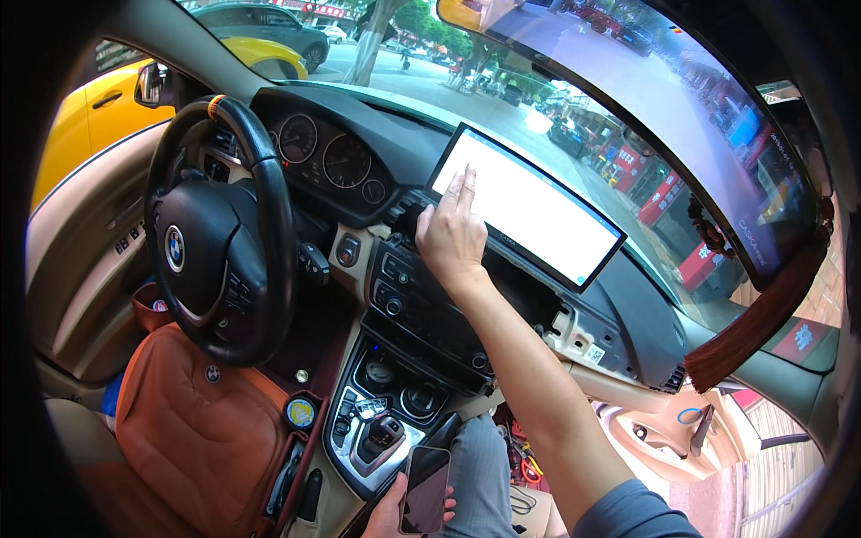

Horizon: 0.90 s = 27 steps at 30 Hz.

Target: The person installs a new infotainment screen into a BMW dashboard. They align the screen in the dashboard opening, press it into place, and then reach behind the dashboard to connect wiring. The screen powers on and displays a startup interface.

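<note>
"When you start with the containers, what do you see?"

"Largest is the reddish-brown seat-side organiser (310, 444), with a yellow-topped round item (300, 412) at its front and slim dark things (287, 475) behind. Next, the door pouch (146, 309) has a small round thing (160, 306) in it. Smallest is the console cup holder (420, 401); I can't make out its contents."

"And around them?"

"A wide mirror display (646, 90) blocks much of the windscreen. The steering wheel (278, 224) hides part of the driver's door (81, 242). A tassel (762, 314) hangs at the right."

"The hands?"

"The lit screen (547, 220) stands atop the dashboard (628, 332). Before its left end, the right hand (453, 231) extends two fingers, others curled, gripping nothing; contact I can't tell. Its forearm crosses the centre panel (421, 300). Low down, the left hand (387, 513) grasps a dark phone (425, 491)."
</note>
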Available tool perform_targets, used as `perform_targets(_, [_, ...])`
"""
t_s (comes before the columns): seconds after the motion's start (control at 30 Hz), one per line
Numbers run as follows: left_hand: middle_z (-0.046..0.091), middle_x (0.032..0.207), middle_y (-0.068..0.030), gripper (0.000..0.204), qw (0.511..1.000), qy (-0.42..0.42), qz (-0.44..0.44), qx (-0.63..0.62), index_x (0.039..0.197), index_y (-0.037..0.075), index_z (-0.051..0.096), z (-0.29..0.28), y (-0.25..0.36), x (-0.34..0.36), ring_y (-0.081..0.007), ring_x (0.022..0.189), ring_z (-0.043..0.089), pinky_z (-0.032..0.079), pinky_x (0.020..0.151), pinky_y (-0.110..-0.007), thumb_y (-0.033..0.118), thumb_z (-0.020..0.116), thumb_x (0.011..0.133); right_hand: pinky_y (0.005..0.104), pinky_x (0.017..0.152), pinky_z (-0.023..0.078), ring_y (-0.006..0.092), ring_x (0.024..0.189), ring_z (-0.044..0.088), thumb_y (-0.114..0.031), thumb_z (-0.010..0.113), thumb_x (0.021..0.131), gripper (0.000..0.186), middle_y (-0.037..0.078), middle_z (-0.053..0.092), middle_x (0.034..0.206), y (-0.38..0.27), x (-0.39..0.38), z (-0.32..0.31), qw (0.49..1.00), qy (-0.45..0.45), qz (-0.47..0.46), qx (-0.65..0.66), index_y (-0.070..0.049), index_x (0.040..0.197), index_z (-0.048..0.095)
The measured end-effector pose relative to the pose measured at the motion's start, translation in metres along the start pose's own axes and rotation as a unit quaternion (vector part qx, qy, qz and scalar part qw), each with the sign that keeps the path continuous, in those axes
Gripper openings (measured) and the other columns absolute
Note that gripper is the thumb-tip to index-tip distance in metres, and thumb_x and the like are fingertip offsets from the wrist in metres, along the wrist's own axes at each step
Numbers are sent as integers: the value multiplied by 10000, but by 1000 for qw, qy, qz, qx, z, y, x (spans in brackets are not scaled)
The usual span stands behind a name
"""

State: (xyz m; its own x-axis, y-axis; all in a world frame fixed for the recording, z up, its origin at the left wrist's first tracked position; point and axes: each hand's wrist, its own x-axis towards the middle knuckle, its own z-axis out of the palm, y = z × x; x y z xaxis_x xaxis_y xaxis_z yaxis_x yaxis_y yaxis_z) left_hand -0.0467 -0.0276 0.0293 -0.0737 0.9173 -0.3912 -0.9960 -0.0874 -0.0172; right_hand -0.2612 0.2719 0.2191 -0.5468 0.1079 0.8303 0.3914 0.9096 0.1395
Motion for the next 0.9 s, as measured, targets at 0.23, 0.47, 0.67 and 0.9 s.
perform_targets(0.23, [687,1195,-194,622,1000,-16,4,-1,1367,-26,571,-4,0,3,-327,1016,685,572,898,-466,485,334,1106,370,656,598,359,791,740,-147,632,825,719,438,379,1494,4,-3,1,999,32,-30,3,230,1400,423])
perform_targets(0.47, [688,1204,-196,619,999,-32,10,-10,1373,-25,568,-3,-1,1,-326,1018,688,576,893,-463,482,331,1107,393,719,578,373,830,716,-148,635,816,702,405,406,1499,4,-8,4,999,25,-31,12,202,1397,453])
perform_targets(0.67, [689,1207,-196,619,999,-44,14,-15,1376,-22,570,-4,-1,2,-324,1020,689,576,895,-461,484,341,1104,414,776,575,398,942,704,-148,631,827,693,389,411,1505,5,-10,4,999,5,-39,9,189,1406,452])
perform_targets(0.9, [694,1187,-188,621,999,-43,18,-4,1361,-21,579,-2,-2,1,-321,1012,689,575,893,-463,491,342,1102,409,768,580,401,898,711,-151,640,839,702,387,413,1502,8,-10,7,997,33,-64,8,192,1414,431])
